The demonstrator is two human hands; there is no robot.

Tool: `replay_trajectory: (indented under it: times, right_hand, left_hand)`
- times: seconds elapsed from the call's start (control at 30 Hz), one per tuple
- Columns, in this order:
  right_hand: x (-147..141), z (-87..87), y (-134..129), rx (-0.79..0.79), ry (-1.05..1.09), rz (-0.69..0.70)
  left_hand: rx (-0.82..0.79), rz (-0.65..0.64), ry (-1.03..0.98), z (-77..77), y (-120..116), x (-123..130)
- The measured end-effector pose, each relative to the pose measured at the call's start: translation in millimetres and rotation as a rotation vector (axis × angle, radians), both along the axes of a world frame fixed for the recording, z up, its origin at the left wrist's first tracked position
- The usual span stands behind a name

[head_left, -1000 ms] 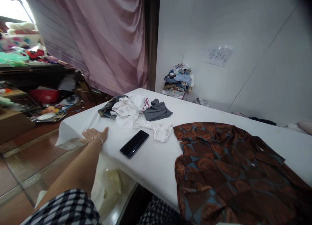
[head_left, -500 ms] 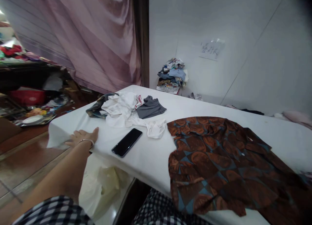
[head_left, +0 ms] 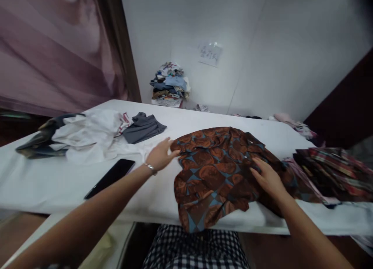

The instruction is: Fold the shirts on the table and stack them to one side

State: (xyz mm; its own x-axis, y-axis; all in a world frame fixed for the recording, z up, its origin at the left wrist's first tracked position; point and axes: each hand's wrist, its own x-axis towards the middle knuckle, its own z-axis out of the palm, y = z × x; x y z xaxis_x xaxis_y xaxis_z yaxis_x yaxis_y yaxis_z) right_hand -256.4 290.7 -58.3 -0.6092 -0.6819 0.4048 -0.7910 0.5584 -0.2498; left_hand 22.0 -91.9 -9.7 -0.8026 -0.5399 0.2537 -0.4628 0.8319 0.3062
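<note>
A brown shirt (head_left: 212, 172) with a blue and rust circle pattern lies spread on the white table (head_left: 151, 195), its near hem hanging over the front edge. At the shirt's left edge is my left hand (head_left: 159, 155), fingers apart, with a bracelet on the wrist; whether it touches the cloth I cannot tell. My right hand (head_left: 269, 179) is over the right part of the shirt, fingers stretched out and nothing gripped. Left of my left hand lies a black phone (head_left: 112, 176).
White clothing (head_left: 90, 135) and grey folded cloth (head_left: 144, 127) lie at the table's left. A stack of folded garments (head_left: 335, 172) sits at the right. Behind the table stands a clothes pile (head_left: 170, 84) against the wall, below a paper sign (head_left: 210, 54).
The view has turned to the right. My left hand has moved from the table's left edge to the shirt's left side. My right hand has come into view over the shirt.
</note>
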Motion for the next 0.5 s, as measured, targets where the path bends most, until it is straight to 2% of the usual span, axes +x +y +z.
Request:
replay_trajectory:
  times: [0.07, 0.13, 0.27, 0.37, 0.5]
  right_hand:
    - [-17, -0.8, -29, 0.056, 0.029, -0.086]
    - [-39, -0.1, -46, 0.141, 0.009, -0.215]
    - [-85, 3.0, -45, 0.261, -0.08, -0.404]
    - [-111, 5.0, -39, 0.276, -0.091, -0.439]
    - [-140, 11.1, -47, 0.255, -0.122, -0.443]
  left_hand:
    - [0.049, -0.018, -0.108, -15.7, 30, -42]
    - [0.061, 0.022, -0.205, -30.3, 46, -72]
    - [0.068, 0.089, -0.369, -47.7, 44, -102]
    - [0.094, 0.092, -0.403, -45.8, 30, -108]
    - [0.085, 0.158, -0.278, -30.9, 10, -114]
